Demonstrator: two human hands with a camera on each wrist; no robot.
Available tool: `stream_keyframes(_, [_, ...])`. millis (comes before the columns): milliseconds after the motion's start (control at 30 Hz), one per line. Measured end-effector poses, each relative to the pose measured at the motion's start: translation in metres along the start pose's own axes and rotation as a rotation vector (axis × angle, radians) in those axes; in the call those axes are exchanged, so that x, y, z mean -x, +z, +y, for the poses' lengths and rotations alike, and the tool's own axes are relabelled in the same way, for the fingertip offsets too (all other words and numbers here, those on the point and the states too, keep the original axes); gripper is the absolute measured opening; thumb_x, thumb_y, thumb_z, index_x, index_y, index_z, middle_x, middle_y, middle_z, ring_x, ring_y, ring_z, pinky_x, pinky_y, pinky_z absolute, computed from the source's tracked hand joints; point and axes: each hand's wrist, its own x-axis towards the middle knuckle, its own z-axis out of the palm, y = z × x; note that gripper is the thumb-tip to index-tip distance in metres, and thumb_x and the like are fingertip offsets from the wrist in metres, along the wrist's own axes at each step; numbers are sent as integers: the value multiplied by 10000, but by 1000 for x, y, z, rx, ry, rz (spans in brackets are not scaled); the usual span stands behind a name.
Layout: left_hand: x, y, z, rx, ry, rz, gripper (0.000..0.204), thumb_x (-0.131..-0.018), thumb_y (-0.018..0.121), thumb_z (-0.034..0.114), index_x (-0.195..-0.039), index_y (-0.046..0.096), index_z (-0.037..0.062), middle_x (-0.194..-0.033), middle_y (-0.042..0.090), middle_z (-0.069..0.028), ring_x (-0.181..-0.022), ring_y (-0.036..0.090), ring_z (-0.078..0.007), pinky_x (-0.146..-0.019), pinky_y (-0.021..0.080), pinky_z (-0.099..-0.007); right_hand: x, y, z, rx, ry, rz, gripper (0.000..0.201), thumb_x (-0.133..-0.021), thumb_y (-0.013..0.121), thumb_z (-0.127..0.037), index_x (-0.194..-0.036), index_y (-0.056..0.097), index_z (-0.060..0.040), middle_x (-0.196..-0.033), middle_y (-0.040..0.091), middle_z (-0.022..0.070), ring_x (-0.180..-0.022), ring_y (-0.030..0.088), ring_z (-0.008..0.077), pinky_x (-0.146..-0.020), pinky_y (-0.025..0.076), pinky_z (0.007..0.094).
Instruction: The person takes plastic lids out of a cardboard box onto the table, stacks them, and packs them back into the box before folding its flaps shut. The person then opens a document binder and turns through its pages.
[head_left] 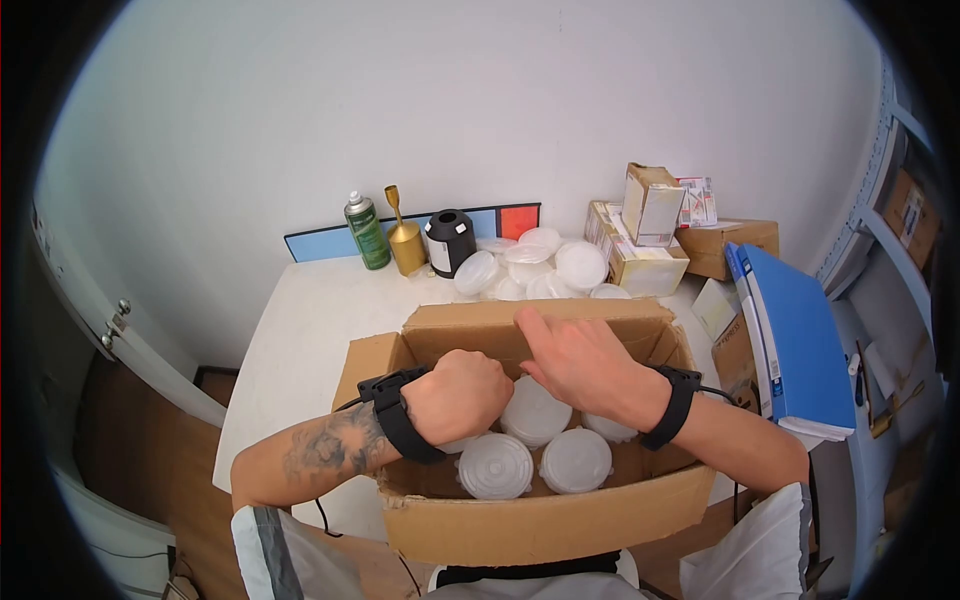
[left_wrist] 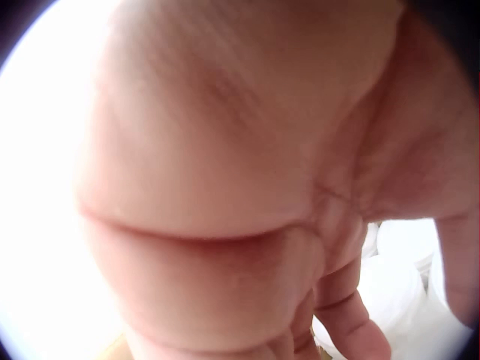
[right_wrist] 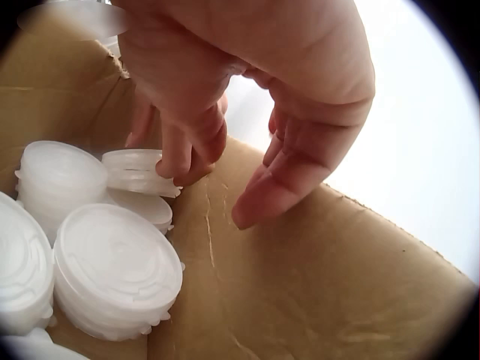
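A cardboard box point(head_left: 550, 522) holds several stacks of round, translucent white plastic lids point(head_left: 496, 466) with small tabs around their rims. My left hand point(head_left: 460, 395) hangs over the box's left half with bent fingers; in the left wrist view its thumb is apart from them, and white round pieces show through the gap. Over the back of the box is my right hand point(head_left: 590, 370), its fingertips pointing down inside. In the right wrist view its fingers overlap the edge of a far lid stack point(right_wrist: 135, 169), while the thumb is apart by the cardboard wall.
Behind the box lies a pile of loose white lids point(head_left: 540, 262). A green spray can point(head_left: 367, 232), a gold candlestick point(head_left: 406, 245) and a black holder point(head_left: 451, 243) stand back left. Small cartons point(head_left: 640, 260) and a blue binder point(head_left: 805, 340) occupy the right.
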Motion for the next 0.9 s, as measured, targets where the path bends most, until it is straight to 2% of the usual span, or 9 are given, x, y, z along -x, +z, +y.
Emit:
stream_keyframes(67, [4, -11, 2, 40, 16, 63, 90, -828, 708, 129, -831, 779, 75, -829, 761, -131, -821, 771, -308, -668, 611, -402, 2, 5, -2, -25, -4, 42, 459, -879, 806, -196, -1148, 488, -3, -879, 710, 192, -811, 719, 401, -626, 545, 480])
stream_keyframes(133, [5, -24, 3, 94, 12, -122, 109, -897, 650, 98, -910, 731, 27, -1010, 718, -153, -888, 754, -334, -731, 617, -420, 4, 8, -5, 96, -116, -100, 399, -856, 805, -173, -1096, 530, -13, -945, 711, 171, -866, 736, 360, -666, 581, 449])
stream_keyframes(233, [10, -17, 5, 49, 1, -32, 91, -883, 664, 84, -908, 731, 27, -1015, 712, -165, -882, 756, -332, -718, 619, -424, 13, 31, 9, 80, -179, -269, 401, -833, 807, -162, -1118, 565, -18, -1030, 703, 168, -958, 736, 344, -742, 617, 439])
stream_keyframes(367, [11, -20, 7, 42, -23, -131, 102, -881, 670, 92, -935, 733, 32, -1018, 706, -172, -898, 755, -329, -734, 621, -426, 15, 36, 10, 116, -183, -432, 483, -836, 814, -169, -1219, 563, -14, -1093, 688, 197, -1013, 722, 371, -808, 628, 454])
stream_keyframes(433, [11, -19, 6, 42, -31, -138, 113, -883, 670, 98, -962, 728, 40, -1028, 702, -167, -897, 755, -328, -731, 621, -424, 12, 30, 5, 26, -50, -523, 560, -841, 822, -181, -1302, 551, -15, -1137, 668, 212, -1064, 709, 375, -817, 627, 459])
stream_keyframes(533, [13, -19, 4, 5, 25, -126, 126, -881, 677, 107, -983, 718, 46, -971, 722, -162, -895, 759, -319, -725, 619, -424, 15, 36, 7, 43, -96, -381, 584, -848, 826, -191, -1331, 540, -31, -1180, 638, 225, -1088, 697, 388, -826, 624, 464])
stream_keyframes(667, [15, -31, 6, -14, 4, -119, 142, -900, 650, 132, -913, 778, 71, -871, 768, -140, -844, 777, -279, -669, 605, -393, 18, 41, 8, 13, -68, -413, 630, -848, 829, -192, -1384, 529, -54, -1204, 616, 231, -1097, 684, 398, -843, 620, 474])
stream_keyframes(833, [15, -79, -11, 165, 57, -216, 191, -859, 737, 121, -1028, 719, 32, -852, 756, -149, -856, 751, -364, -718, 597, -445, 16, 42, 11, 43, -61, -495, 667, -826, 844, -176, -1411, 545, -63, -1229, 594, 233, -1115, 662, 411, -869, 619, 489])
stream_keyframes(900, [6, -102, -40, 424, -43, 155, 248, -840, 789, 152, -1025, 688, 20, -846, 746, -158, -860, 739, -378, -722, 587, -466, 15, 40, 8, 41, -63, -432, 657, -810, 853, -167, -1386, 555, -55, -1242, 589, 236, -1131, 652, 415, -871, 620, 490])
